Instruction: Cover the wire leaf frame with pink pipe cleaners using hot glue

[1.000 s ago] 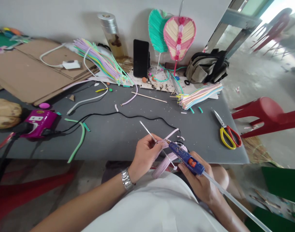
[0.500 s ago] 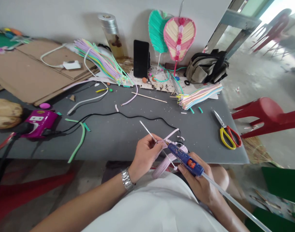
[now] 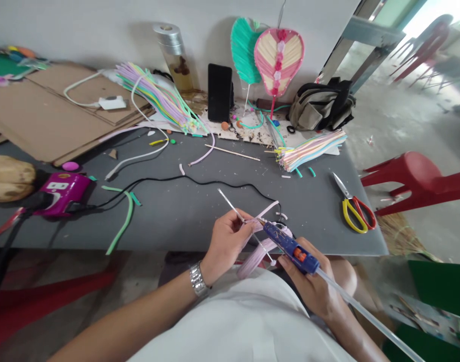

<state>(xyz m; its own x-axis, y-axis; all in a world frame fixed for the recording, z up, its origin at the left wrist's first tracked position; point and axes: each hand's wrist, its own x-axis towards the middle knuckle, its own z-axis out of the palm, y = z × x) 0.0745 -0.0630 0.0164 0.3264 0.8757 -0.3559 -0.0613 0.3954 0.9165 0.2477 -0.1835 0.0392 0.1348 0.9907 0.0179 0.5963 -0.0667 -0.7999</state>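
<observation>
My left hand (image 3: 230,236) is closed, pinching a thin white stick (image 3: 230,202) and the lilac strip piece (image 3: 252,259) worked onto it. The stick slants from upper left down to a small knob near my right thumb. My right hand (image 3: 309,281) wraps round a blue glue gun (image 3: 290,246), its nozzle touching or very close to the lilac strips beside my left fingertips. A long clear glue stick (image 3: 366,309) runs out of the gun's back end. Part of the lilac piece is hidden behind the gun.
Scissors (image 3: 353,208) lie at the table's right. A pink power adapter (image 3: 62,193) with a black cord (image 3: 215,182) sits left. Strip bundles (image 3: 311,151), a phone (image 3: 220,93), two leaf-shaped fans (image 3: 279,60), a bag (image 3: 322,105) and cardboard (image 3: 33,110) are at the back.
The glue gun has shifted very slightly to the right in my right hand. My left hand and the lilac piece stay nearly still.
</observation>
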